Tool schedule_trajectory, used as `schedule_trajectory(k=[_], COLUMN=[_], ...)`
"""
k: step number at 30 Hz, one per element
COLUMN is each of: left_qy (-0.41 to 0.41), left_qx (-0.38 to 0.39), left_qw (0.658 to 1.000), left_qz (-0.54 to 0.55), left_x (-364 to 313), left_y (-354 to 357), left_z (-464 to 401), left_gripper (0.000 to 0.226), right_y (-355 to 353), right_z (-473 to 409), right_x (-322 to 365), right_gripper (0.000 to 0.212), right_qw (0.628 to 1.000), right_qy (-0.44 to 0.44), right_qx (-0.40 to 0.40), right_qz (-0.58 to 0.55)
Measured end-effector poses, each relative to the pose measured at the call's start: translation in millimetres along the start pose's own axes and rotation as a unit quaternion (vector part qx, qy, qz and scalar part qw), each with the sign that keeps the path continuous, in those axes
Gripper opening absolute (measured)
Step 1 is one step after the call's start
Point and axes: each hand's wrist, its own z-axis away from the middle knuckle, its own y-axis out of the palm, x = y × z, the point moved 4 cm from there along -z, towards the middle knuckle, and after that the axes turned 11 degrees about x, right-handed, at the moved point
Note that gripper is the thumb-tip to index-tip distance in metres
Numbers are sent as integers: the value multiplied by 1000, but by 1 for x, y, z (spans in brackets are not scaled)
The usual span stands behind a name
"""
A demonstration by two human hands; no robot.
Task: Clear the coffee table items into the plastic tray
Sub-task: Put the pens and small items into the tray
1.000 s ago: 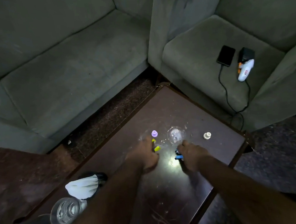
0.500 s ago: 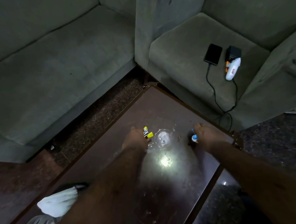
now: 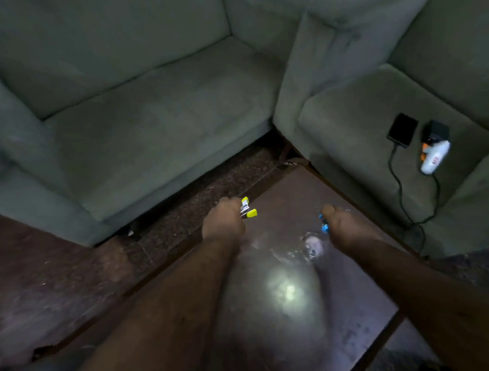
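My left hand [image 3: 222, 220] grips a small yellow and silver clip [image 3: 247, 208] that sticks out past its knuckles. My right hand [image 3: 341, 225] is curled round a small blue item [image 3: 323, 226], of which only a sliver shows. Both hands hover above the dark wooden coffee table [image 3: 292, 341]. A clear round lid-like piece [image 3: 312, 245] lies on the table between my forearms. No plastic tray is in view.
A grey-green corner sofa [image 3: 151, 110] wraps the table's far sides. On its right seat lie a black phone [image 3: 403, 129] with a cable, a black adapter [image 3: 436, 131] and a white glue gun [image 3: 435, 157]. A bright lamp reflection [image 3: 285, 291] glares on the tabletop.
Both hands have lifted from the table with their small items. The view has swung left, so the white cloth and glass have dropped out of frame. The purple and white caps are out of sight.
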Motion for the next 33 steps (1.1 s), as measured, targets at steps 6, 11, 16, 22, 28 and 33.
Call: schedule_trajectory(k=[6,11,16,22,28,33], left_qy=[-67,-139,-232,-333,-412,-426], left_qx=[-75,-112,-144,-139,-151,-126], left_qw=[995,982,959,928,888,882], left_qz=[29,57,80,93,140,157], left_x=[142,274,385,505,593,630], left_y=[-128,-184,-196,-186,-137,-64], left_z=[65,174,308,472,600,623], left_gripper=[27,25,21,14,18,23], right_y=[-53,-40,15,106,219,308], right_z=[-1,30,99,204,290,312], right_x=[179,370,544,711,811,837], right_gripper=[16,17,25,26,23,22], right_qw=[992,972,941,882,841,842], right_qy=[-119,-231,-337,-463,-521,-515], right_qx=[-48,-35,23,88,142,151], right_qz=[20,27,14,17,14,49])
